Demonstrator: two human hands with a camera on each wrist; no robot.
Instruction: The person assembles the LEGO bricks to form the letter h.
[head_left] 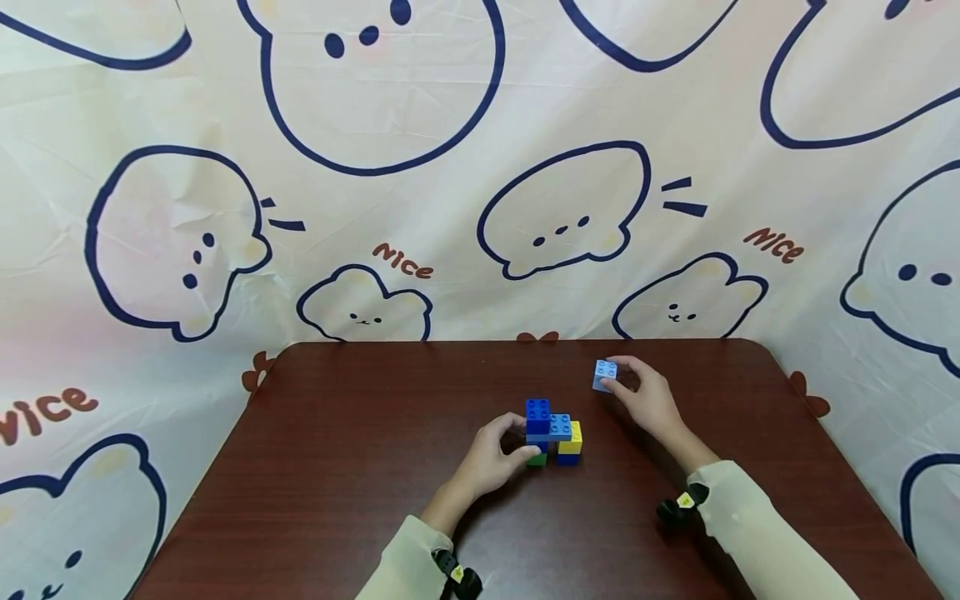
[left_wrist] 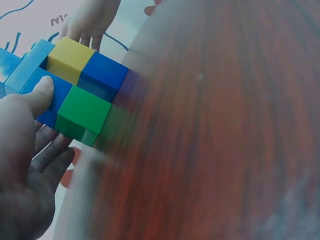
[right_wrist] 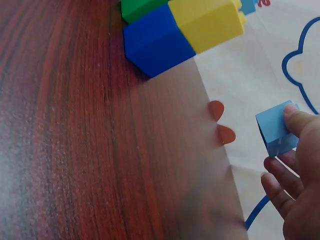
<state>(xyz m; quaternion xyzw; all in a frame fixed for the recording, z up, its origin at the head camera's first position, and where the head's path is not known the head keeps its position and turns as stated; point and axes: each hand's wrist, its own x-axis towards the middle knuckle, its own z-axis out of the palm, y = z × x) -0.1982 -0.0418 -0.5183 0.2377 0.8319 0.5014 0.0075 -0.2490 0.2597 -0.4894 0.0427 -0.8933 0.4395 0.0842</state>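
A small structure of toy building blocks stands on the table, with a light blue block (head_left: 560, 427) bridging two columns. One column has a green block (left_wrist: 84, 114) at its foot and a dark blue block (head_left: 537, 412) on top. In the other, a yellow block (head_left: 574, 435) sits over a dark blue block (right_wrist: 159, 41). My left hand (head_left: 491, 454) grips the structure from the left, its thumb against the dark blue block above the green one. Farther back and to the right, my right hand (head_left: 651, 402) pinches a loose light blue block (right_wrist: 277, 127) between thumb and fingers, apart from the structure.
The brown wooden table (head_left: 337, 467) spreads around both hands. Behind it and at its sides hangs a pale cloth (head_left: 442, 200) with cartoon outlines. Dark straps with a small yellow marker (head_left: 685, 500) sit on both sleeves.
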